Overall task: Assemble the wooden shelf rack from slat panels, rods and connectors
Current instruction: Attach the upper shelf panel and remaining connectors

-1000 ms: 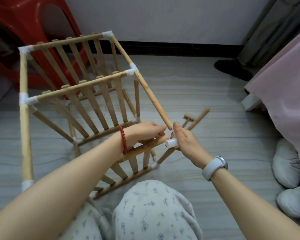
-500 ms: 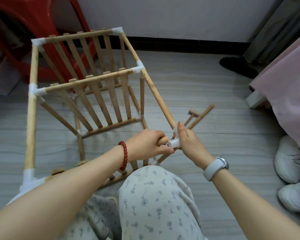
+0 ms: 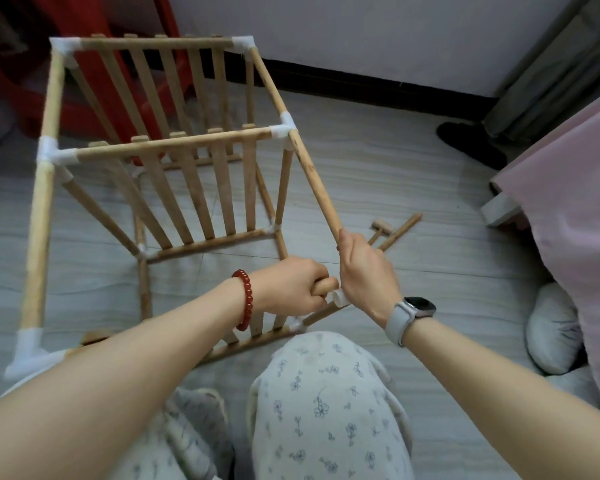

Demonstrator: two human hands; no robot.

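Observation:
The half-built wooden rack (image 3: 174, 143) lies on its side on the floor, its slat panels joined by rods and white connectors. My left hand (image 3: 291, 285) grips the end of the near panel's top rail (image 3: 326, 285). My right hand (image 3: 364, 268) is closed around the lower end of the long right rod (image 3: 312, 174), just above a white connector (image 3: 338, 297) that sits between both hands. The rail end touches or almost touches the connector; the joint itself is hidden by my fingers.
A loose rod (image 3: 400, 230) and a small wooden mallet (image 3: 380, 228) lie on the floor right of the rack. A red plastic stool (image 3: 94, 74) stands behind it. A pink bedcover (image 3: 575, 209), white slippers (image 3: 555, 327) and my knees (image 3: 326, 403) are close by.
The rack has swung more upright and squarer to me. My right hand slid up onto the long rod's end, and my left hand brought the rail end against the connector.

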